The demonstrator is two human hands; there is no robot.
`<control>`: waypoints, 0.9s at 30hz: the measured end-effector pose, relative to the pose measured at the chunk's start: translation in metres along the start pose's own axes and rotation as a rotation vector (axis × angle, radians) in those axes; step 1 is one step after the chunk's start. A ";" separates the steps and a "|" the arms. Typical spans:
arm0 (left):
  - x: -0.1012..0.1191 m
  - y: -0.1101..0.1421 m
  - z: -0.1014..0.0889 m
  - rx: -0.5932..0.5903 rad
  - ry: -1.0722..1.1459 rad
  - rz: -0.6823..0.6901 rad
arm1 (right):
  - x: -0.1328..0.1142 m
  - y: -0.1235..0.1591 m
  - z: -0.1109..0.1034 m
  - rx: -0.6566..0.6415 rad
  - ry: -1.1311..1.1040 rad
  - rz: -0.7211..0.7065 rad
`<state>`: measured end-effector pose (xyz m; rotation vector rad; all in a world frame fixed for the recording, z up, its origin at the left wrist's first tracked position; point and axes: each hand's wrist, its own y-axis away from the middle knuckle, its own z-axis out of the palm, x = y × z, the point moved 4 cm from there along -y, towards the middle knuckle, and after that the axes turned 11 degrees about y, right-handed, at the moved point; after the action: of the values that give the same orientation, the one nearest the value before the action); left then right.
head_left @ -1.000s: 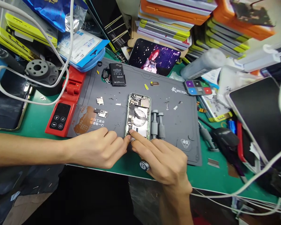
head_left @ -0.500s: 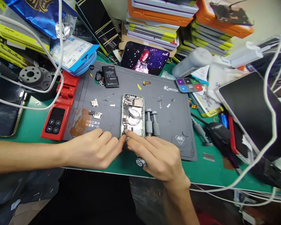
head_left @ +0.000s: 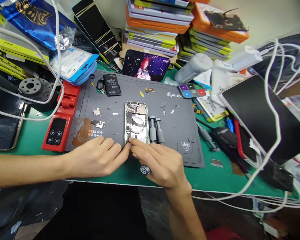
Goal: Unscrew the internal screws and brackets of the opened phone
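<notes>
An opened phone (head_left: 137,125) lies on the grey work mat (head_left: 175,140), its inner boards and a round coil showing. My left hand (head_left: 100,156) is closed at the phone's lower left corner; what its fingertips pinch, if anything, is hidden. My right hand (head_left: 162,163) curls around a screwdriver (head_left: 145,170), whose round grey cap sticks out on the palm side. Its index finger reaches onto the phone's lower end, close to the left fingertips. Two more grey screwdrivers (head_left: 156,130) lie just right of the phone. Left of it are small metal parts (head_left: 98,124).
A black battery (head_left: 112,85) lies at the mat's back left. Behind it, a phone playing video (head_left: 145,65) leans before stacked boxes (head_left: 155,25). A red device (head_left: 57,130) borders the mat's left side. White cables (head_left: 272,100) loop at the right.
The whole view has shifted slightly, so the mat and phone appear further left. Both hands stay at the phone's lower end, with little visible movement against it.
</notes>
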<state>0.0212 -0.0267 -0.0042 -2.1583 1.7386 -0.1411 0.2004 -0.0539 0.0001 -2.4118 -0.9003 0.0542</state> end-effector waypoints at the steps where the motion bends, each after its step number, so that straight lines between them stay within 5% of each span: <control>1: 0.000 0.000 0.001 -0.005 0.001 -0.001 | 0.000 0.000 0.000 0.003 0.000 0.003; 27: -0.001 0.002 0.001 0.050 0.021 -0.017 | 0.003 0.003 0.003 0.018 -0.108 0.068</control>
<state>0.0193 -0.0260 -0.0060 -2.1434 1.7104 -0.2100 0.2038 -0.0529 -0.0038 -2.4415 -0.8610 0.2196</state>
